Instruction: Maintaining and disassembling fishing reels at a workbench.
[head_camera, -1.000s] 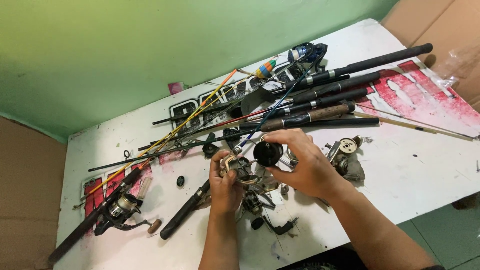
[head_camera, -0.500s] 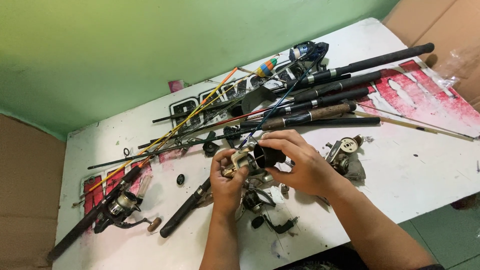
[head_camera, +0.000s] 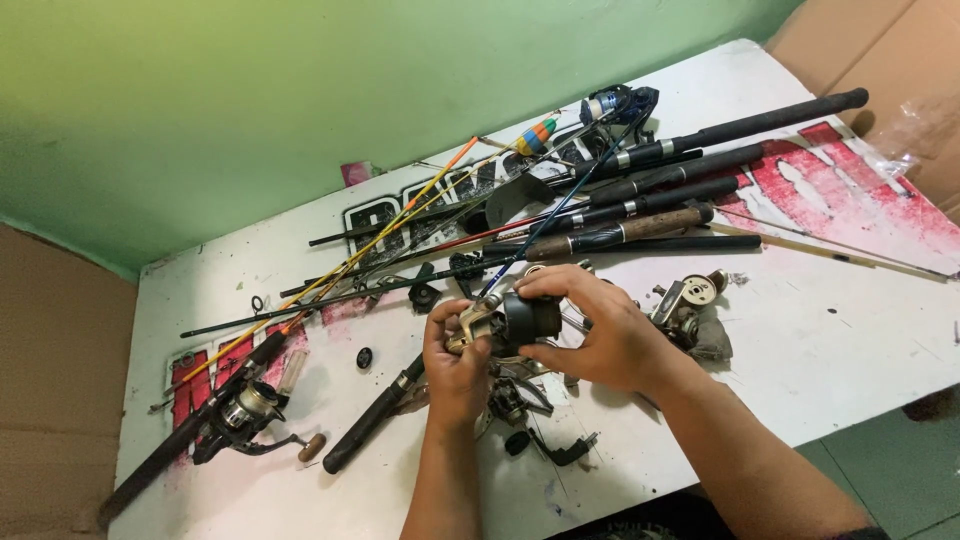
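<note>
The black and silver metal fishing reel (head_camera: 505, 322) is held above the white painted desk (head_camera: 860, 330), between both hands. The left hand (head_camera: 455, 358) grips its silver body, and the right hand (head_camera: 595, 335) pinches its black spool. Dark fishing rods (head_camera: 640, 205) lie behind; a grey reel (head_camera: 690, 305) sits just right.

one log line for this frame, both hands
left hand: holds reel body | right hand: grips black spool | white table: rods, spare reel
</note>
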